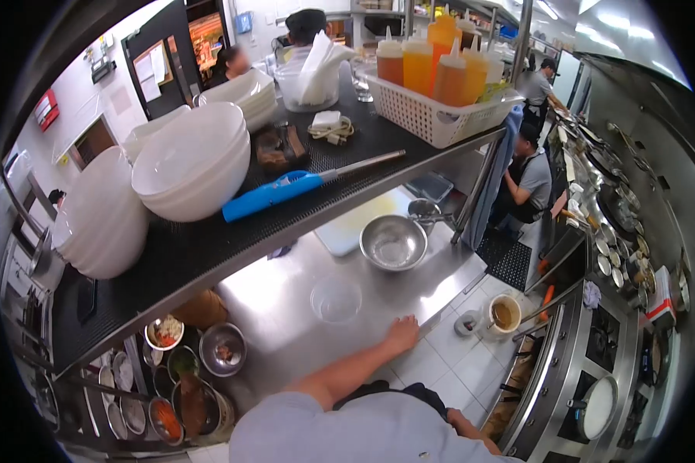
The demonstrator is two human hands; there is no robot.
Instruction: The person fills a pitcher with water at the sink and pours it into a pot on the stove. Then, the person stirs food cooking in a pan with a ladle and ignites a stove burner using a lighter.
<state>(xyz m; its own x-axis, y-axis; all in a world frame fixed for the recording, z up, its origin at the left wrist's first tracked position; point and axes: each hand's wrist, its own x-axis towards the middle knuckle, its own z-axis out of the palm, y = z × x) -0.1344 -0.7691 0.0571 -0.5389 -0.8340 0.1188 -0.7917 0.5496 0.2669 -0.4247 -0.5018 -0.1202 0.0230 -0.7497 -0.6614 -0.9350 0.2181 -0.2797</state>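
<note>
My left hand [401,334] rests on the steel counter [286,339] near its front edge, fingers stretched forward, with nothing in it. Just beyond it stands a clear round plastic container [336,299]. Farther back, a steel mixing bowl [394,242] sits beside a white cutting board [347,224]. My right hand [457,421] is low at my side by dark cloth; its fingers are hidden. A smaller steel bowl [223,349] with a little food in it is at the left of the counter.
A shelf [208,266] over the counter bears white bowls [193,162], a blue lighter [274,194] and a basket [440,123] of sauce bottles. Stoves [594,347] line the right side. A bucket [504,315] of brown liquid stands near them. Co-workers [529,174] are farther back.
</note>
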